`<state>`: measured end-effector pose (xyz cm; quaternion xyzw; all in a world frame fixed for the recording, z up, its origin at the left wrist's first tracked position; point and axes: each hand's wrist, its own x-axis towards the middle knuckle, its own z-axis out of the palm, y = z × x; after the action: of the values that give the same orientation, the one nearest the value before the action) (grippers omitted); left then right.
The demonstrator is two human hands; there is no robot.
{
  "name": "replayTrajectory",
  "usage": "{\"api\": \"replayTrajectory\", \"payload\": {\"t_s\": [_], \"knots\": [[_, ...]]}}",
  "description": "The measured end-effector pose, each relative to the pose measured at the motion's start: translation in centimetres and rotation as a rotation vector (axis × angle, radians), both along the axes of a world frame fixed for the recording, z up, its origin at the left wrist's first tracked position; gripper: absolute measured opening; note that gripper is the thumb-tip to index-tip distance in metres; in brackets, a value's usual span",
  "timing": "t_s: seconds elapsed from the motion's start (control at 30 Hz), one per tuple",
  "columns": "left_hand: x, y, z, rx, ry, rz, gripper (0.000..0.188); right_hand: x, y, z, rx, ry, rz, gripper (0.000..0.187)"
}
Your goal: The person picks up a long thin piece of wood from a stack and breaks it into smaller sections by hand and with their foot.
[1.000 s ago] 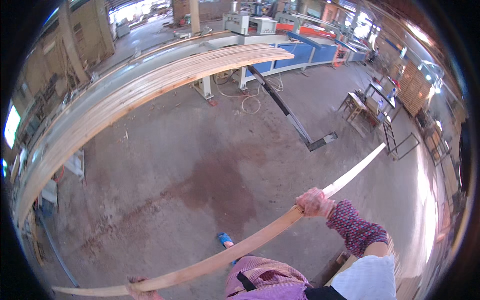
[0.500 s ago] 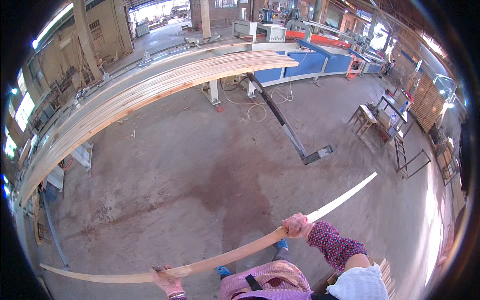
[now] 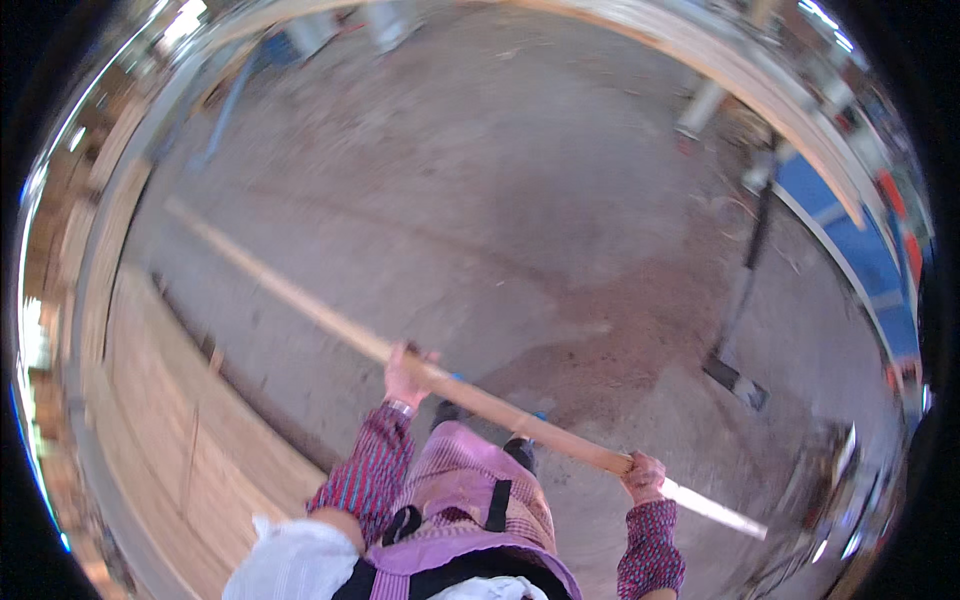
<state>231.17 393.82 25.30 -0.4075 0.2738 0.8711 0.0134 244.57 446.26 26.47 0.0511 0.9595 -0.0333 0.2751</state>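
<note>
The left hand (image 3: 405,376) and right hand (image 3: 643,478) grip a long plank (image 3: 510,417), aslant above the floor (image 3: 450,190). It looks light and springy, perhaps splintery; a wide two-handed hold should suit. Its underside is hidden, its left end blurs, and a white sleeve (image 3: 290,562) covers part of the boards (image 3: 225,465).

No readable lettering, seemingly, view blurred

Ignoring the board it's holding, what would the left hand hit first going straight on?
Left hand: only floor shows ahead until, probably, the long wooden boards at the top edge; depth unclear.
</note>
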Motion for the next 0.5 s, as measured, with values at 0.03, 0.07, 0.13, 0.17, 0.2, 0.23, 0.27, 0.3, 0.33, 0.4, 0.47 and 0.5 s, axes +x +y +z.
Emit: {"api": "replayTrajectory", "payload": {"t_s": [0.03,0.07,0.13,0.17,0.2,0.23,0.27,0.3,0.33,0.4,0.47,0.5], "knots": [[0.1,-0.9,-1.6,0.011,0.04,0.038,0.026,-0.3,-0.7,-0.1,0.038,0.0,-0.013,0.022],[0.2,-2.3,-4.2,0.023,0.087,0.071,0.025,-1.5,-2.2,1.2,-0.01,0.034,-0.018,0.024],[0.0,-2.8,-6.6,0.042,0.049,0.189,0.024,-2.3,-3.5,1.0,0.051,-0.013,-0.001,0.024],[0.4,-2.8,-7.6,0.066,0.037,0.197,0.024,-2.4,-3.8,1.3,0.09,-0.041,-0.006,0.025],[0.7,-2.3,-8.3,0.096,0.019,0.196,0.025,-3.0,-4.8,2.7,0.125,-0.073,0.013,0.022],[1.1,-2.0,-9.0,0.124,0.0,0.191,0.027,-3.6,-6.0,3.1,0.106,-0.027,0.055,0.021],[2.8,-2.1,-10.8,-0.068,0.052,0.104,0.037,-3.7,-7.2,4.7,0.082,0.0,0.098,0.021],[3.0,0.1,-10.7,-0.438,-0.117,-0.093,0.046,-2.6,-7.1,4.9,0.083,0.029,0.11,0.021],[2.7,2.4,-10.4,-0.806,-0.27,-0.315,0.054,-1.3,-5.6,2.3,0.048,0.112,0.149,0.021],[3.5,6.5,-4.8,-1.649,-0.286,-0.669,0.074,-0.6,-6.0,1.7,-0.085,0.314,0.244,0.019],[4.7,8.3,1.8,-2.084,0.153,-0.978,0.089,-1.4,-6.9,0.1,-0.121,0.288,0.386,0.015],[4.1,9.5,2.8,-2.001,0.495,-1.221,0.093,-2.4,-8.3,0.6,-0.143,0.309,0.4,0.014]]}}
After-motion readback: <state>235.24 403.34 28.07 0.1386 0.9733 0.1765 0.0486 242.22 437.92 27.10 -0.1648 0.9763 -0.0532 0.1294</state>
